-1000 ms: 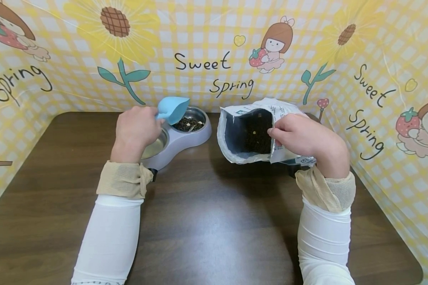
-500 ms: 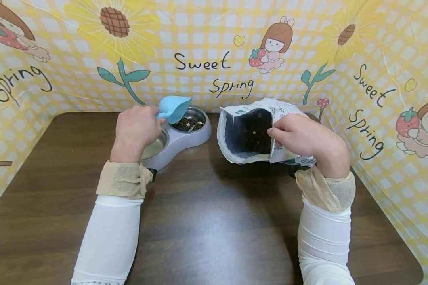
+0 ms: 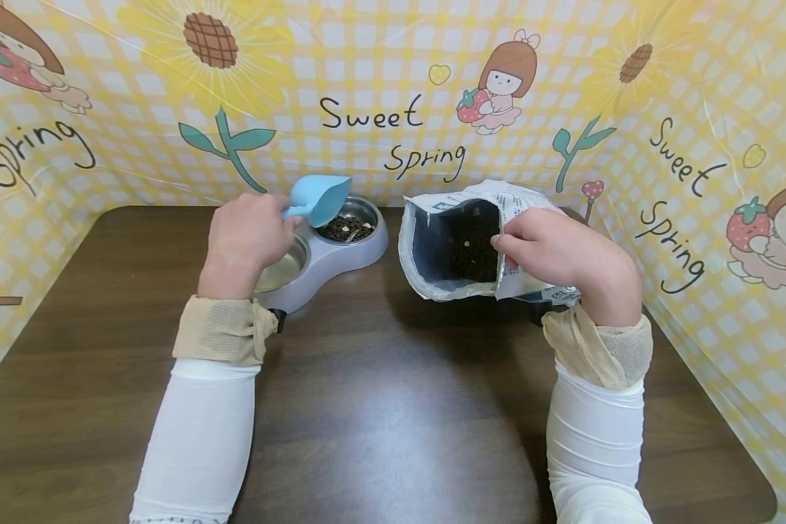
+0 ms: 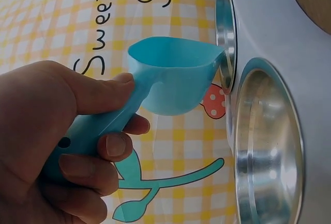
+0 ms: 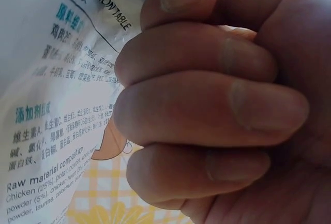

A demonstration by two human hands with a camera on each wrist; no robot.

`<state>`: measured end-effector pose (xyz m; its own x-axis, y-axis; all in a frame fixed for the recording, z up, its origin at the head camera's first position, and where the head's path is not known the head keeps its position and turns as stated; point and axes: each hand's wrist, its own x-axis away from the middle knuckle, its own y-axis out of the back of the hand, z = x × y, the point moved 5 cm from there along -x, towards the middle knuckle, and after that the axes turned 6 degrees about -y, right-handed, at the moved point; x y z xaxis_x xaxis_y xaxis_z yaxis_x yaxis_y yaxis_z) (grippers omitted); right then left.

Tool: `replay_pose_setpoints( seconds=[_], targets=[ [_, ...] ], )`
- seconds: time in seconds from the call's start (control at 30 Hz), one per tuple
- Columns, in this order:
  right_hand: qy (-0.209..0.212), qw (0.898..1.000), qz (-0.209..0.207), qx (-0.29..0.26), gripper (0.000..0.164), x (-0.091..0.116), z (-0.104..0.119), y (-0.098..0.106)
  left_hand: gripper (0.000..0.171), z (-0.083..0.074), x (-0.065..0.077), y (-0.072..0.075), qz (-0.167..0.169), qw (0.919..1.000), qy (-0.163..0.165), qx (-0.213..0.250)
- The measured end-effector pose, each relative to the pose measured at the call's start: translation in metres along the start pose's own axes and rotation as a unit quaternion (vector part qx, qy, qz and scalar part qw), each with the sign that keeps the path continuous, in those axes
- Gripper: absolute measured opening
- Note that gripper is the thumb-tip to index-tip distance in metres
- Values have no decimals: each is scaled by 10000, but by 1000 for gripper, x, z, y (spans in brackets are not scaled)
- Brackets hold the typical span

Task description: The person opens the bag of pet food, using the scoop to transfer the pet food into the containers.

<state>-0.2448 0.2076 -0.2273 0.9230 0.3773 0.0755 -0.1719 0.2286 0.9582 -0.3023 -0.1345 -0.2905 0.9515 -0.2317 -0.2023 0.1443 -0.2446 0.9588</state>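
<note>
My left hand (image 3: 247,234) grips a light-blue scoop (image 3: 319,198) by its handle, fingers curled round it in the left wrist view. Tilted, the scoop overlaps the far side of a pale lilac double pet bowl (image 3: 340,263). Dark pet food with a few lighter pieces (image 3: 347,229) lies in the right steel dish; the left dish (image 4: 269,146) shows bare metal and is partly covered by my hand in the head view. With thumb and fingers, my right hand (image 3: 563,247) pinches the opening edge of a white pet food bag (image 3: 414,251). The bag's mouth gapes, showing dark kibble (image 3: 474,247) inside.
The brown wooden table (image 3: 380,407) carries the bowl and bag near its back edge. A yellow checked cloth (image 3: 367,65) with printed flowers and lettering hangs behind and along both sides. Dark wrist-camera parts (image 3: 278,320) show below the hands.
My left hand and forearm have shifted slightly left, and the scoop is a touch higher than a second ago. The right hand and the bag stay put.
</note>
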Motion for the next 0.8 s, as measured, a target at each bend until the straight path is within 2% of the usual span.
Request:
replay_pose_setpoints(
  seconds=[0.17, 0.33, 0.53, 0.8],
  targets=[
    [9, 10000, -2, 7, 49, -1, 1, 1, 28, 5, 2, 2, 76, 9990, -33, 428],
    [30, 10000, -34, 43, 49, -1, 2, 1, 33, 13, 2, 3, 249, 9942, -14, 1047],
    [-20, 10000, -28, 38, 49, 0, 2, 2, 37, 16, 5, 8, 308, 9839, 15, 1758],
    [-56, 9998, -127, 104, 47, 0, -1, 2, 39, 15, 11, 14, 436, 9677, -21, 2484]
  ],
)
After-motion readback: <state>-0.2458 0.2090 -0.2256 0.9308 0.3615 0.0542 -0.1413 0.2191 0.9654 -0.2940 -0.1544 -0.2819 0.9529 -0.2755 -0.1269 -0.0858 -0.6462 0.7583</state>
